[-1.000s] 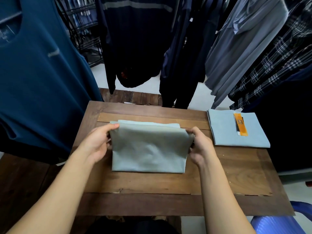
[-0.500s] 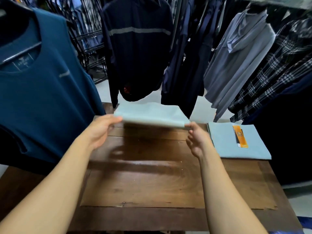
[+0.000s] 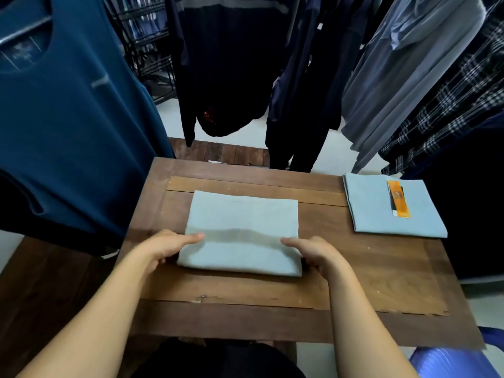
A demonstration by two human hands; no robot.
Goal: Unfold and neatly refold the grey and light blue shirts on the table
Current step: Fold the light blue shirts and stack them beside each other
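A clothes shop: hanging garments (image 3: 226, 64) crowd round a wooden table (image 3: 354, 268), one folded shirt (image 3: 376, 211) tagged.

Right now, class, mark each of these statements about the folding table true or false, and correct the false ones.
1. The left hand and right hand both touch the centre shirt. True.
2. The centre shirt is spread open with its sleeves out. False: it is a folded rectangle.
3. An orange tag lies on the right shirt. True.
4. The two shirts overlap. False: bare table separates them.
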